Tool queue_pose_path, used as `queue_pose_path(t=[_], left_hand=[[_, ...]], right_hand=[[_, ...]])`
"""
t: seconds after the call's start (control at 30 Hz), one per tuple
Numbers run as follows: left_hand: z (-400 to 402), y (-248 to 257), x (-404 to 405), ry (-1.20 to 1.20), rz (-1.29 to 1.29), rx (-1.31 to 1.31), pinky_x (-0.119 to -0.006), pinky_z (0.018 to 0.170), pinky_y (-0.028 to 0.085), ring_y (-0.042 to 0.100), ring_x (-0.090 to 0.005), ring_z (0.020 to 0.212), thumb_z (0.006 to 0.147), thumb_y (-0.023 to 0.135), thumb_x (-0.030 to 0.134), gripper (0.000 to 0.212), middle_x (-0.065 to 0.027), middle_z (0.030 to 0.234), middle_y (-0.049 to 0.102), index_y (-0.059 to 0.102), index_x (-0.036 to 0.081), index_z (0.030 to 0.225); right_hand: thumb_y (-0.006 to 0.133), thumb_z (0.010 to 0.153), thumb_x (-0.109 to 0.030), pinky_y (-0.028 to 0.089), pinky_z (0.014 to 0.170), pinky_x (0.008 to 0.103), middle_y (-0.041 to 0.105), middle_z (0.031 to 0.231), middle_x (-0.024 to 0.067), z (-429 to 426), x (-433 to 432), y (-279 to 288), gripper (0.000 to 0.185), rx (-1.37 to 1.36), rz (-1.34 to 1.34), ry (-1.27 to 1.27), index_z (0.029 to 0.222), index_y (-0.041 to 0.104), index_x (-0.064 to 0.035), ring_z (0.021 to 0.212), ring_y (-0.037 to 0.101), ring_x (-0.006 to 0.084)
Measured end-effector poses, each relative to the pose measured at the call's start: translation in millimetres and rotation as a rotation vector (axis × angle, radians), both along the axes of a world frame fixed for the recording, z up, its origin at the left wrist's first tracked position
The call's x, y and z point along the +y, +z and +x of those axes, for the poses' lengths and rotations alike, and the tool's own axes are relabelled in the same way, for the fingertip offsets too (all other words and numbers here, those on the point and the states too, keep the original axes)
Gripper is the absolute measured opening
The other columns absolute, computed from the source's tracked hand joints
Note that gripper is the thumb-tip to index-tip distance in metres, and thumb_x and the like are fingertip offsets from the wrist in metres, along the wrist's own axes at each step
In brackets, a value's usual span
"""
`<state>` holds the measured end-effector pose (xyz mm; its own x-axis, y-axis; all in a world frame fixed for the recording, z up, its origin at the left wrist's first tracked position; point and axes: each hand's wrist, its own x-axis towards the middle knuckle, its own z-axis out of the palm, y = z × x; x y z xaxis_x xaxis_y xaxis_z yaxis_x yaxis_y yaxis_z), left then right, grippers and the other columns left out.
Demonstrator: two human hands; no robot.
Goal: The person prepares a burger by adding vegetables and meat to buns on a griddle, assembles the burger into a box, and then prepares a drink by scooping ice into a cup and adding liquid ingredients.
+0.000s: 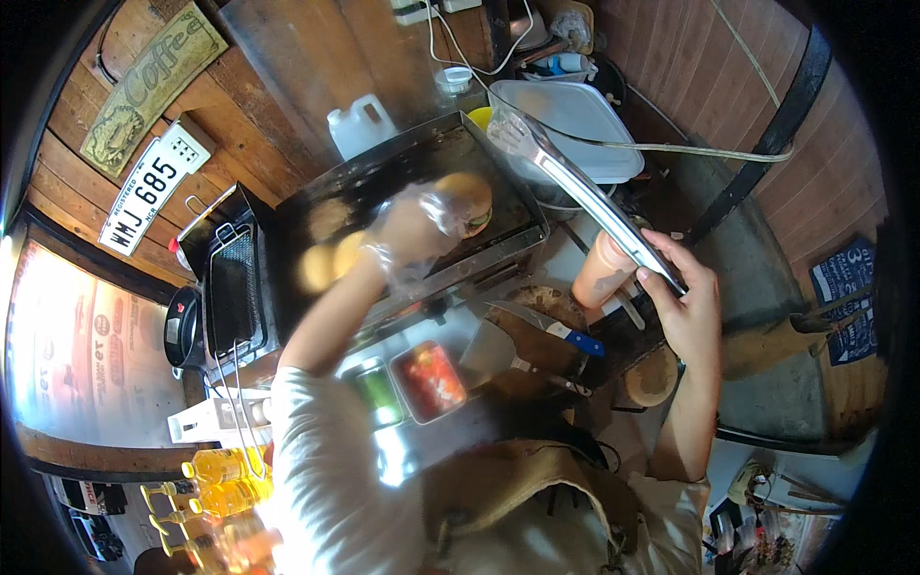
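My left hand (417,230), in a clear plastic glove, is over the griddle (460,269) and against the left side of a burger in a bun (466,194). Motion blur hides its fingers, so its grip is unclear. Green filling shows at the burger's lower right edge. Round pale buns (316,267) lie on the griddle left of that wrist. Bare and raised at the right, my right hand (679,295) grips the handle end of long metal tongs (589,198). The tongs point up and left, their tips past the griddle's right corner. Beneath them stands a sauce bottle (600,277).
A blue-handled knife (553,328) and a wide metal spatula (496,356) lie before me. Nearer are trays of red (429,381) and green food (375,395). A fryer basket (233,287) stands left; a lidded plastic tub (575,122) sits beyond the tongs, with a cable (647,147) across it.
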<state>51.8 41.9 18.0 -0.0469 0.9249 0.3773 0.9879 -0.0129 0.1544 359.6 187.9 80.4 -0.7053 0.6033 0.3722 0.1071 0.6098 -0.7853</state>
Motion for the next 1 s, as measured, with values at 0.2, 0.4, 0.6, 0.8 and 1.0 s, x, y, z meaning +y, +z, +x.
queue_pose_path(t=[0.2, 0.4, 0.6, 0.8, 1.0], left_hand=[[-27.4, 11.2, -16.3, 0.270, 0.155, -0.274, -0.036, 0.072, 0.049, 0.062, -0.0274, 0.081, 0.073, 0.061, 0.024, 0.028, -0.0120, 0.093, 0.064, 0.065, 0.011, 0.097], [-53.5, -8.3, -14.0, 0.428, -0.007, -0.170, -0.033, 0.072, 0.048, 0.061, -0.0268, 0.083, 0.075, 0.057, 0.027, 0.030, -0.0098, 0.100, 0.063, 0.065, 0.008, 0.096], [-55.3, -26.3, -6.0, 0.437, -0.123, -0.201, -0.039, 0.070, 0.047, 0.060, -0.0314, 0.081, 0.076, 0.051, 0.032, 0.030, -0.0152, 0.085, 0.062, 0.063, 0.016, 0.098], [-71.8, -44.3, -4.4, 0.424, -0.093, -0.141, -0.042, 0.065, 0.047, 0.059, -0.0340, 0.076, 0.077, 0.050, 0.033, 0.027, -0.0158, 0.081, 0.061, 0.063, 0.017, 0.095], [-76.6, -56.5, -5.6, 0.405, -0.059, -0.251, -0.041, 0.069, 0.046, 0.059, -0.0334, 0.078, 0.079, 0.049, 0.033, 0.028, -0.0157, 0.083, 0.061, 0.062, 0.016, 0.097]], right_hand=[[0.061, 0.077, -0.005, 0.046, 0.070, 0.0277, 0.063, 0.082, 0.0114, -38.3, 1.5, -36.2, 0.032, -0.026, -0.073, 0.108, 0.109, 0.057, 0.0015, 0.076, 0.061, 0.0190], [0.057, 0.084, -0.010, 0.034, 0.042, 0.0186, 0.056, 0.070, 0.0021, -85.6, 3.4, -61.0, 0.032, -0.045, -0.558, 0.195, 0.114, 0.055, -0.0019, 0.048, 0.044, 0.0033], [0.055, 0.086, -0.010, 0.029, 0.036, 0.0170, 0.053, 0.066, 0.0001, -86.6, 0.4, -62.7, 0.032, -0.147, -0.581, 0.194, 0.117, 0.054, -0.0038, 0.040, 0.036, 0.0016], [0.054, 0.086, -0.009, 0.026, 0.034, 0.0157, 0.051, 0.066, -0.0003, -76.0, -6.2, -74.1, 0.033, -0.146, -0.580, 0.176, 0.118, 0.053, -0.0027, 0.040, 0.035, 0.0011], [0.051, 0.088, -0.009, 0.026, 0.034, 0.0167, 0.051, 0.066, -0.0005, -69.1, -25.1, -68.2, 0.033, -0.185, -0.597, 0.192, 0.120, 0.051, -0.0011, 0.040, 0.036, 0.0012]])
